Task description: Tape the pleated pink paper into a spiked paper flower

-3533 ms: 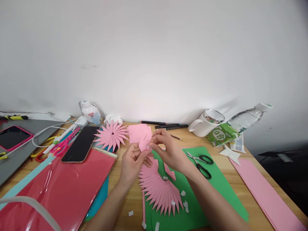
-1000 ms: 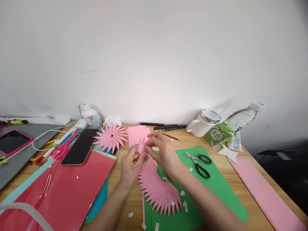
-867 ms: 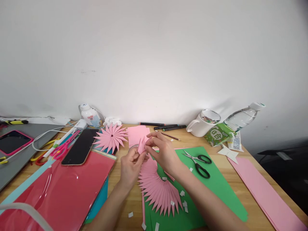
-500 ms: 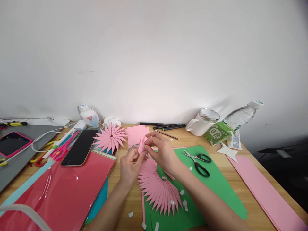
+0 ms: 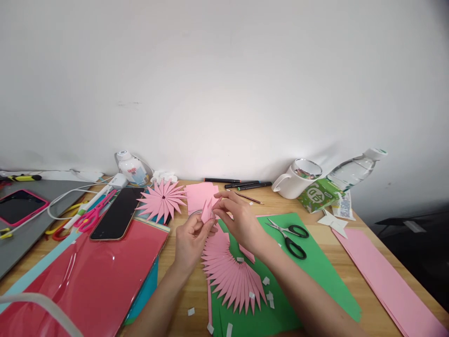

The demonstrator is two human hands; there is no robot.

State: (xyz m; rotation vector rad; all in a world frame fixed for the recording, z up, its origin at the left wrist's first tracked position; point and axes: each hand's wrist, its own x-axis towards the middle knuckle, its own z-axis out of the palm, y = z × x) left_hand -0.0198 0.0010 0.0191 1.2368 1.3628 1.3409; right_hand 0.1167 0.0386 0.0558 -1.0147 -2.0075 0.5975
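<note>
My left hand (image 5: 192,236) pinches folded pink paper (image 5: 206,212) whose pointed flaps stick up above the fingers. From the right, my right hand (image 5: 237,216) reaches over with bent fingers closed on the paper's upper flaps. Below both hands a curved fan of folded pink paper points (image 5: 233,276) lies over a green sheet (image 5: 308,276); my left hand hides its upper end. A separate folded pink strip (image 5: 246,253) rests inside the curve. Small white paper scraps (image 5: 270,298) are scattered on and around the fan.
Black-handled scissors (image 5: 291,236) lie on the green sheet. A finished pink paper star (image 5: 163,198) and a phone (image 5: 118,213) are to the left. A white mug (image 5: 296,180), a green carton (image 5: 317,194) and a tilted bottle (image 5: 356,168) stand at the back right. Pink strips (image 5: 389,281) lie along the right.
My right hand's fingers have shifted slightly at the flaps, uncovering more of the loose pink strip beneath. My left hand keeps its pinch. The whole view has moved a little.
</note>
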